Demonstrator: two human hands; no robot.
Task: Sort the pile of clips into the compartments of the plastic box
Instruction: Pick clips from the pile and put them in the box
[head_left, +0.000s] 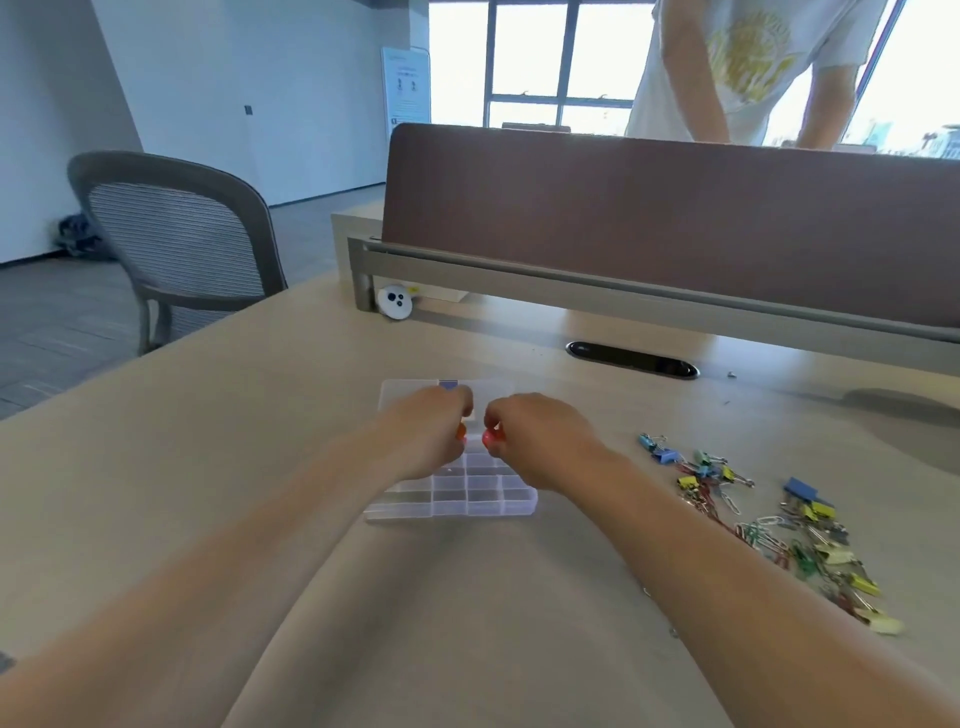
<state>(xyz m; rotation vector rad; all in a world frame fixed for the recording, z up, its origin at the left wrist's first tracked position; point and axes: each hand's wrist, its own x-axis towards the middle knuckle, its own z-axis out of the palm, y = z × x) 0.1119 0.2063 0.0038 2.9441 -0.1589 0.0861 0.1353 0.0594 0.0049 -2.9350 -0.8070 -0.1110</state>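
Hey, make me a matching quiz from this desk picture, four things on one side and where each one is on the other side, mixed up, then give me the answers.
Things:
1. clip pile
2. plastic box
3. chair
4. round white device

Places:
A. on the floor beyond the desk's left edge
B. under both hands, mid-desk
C. on the desk, right of the right forearm
D. at the left end of the divider's base

Pairs: 1-C, 2-B, 3-A, 4-D
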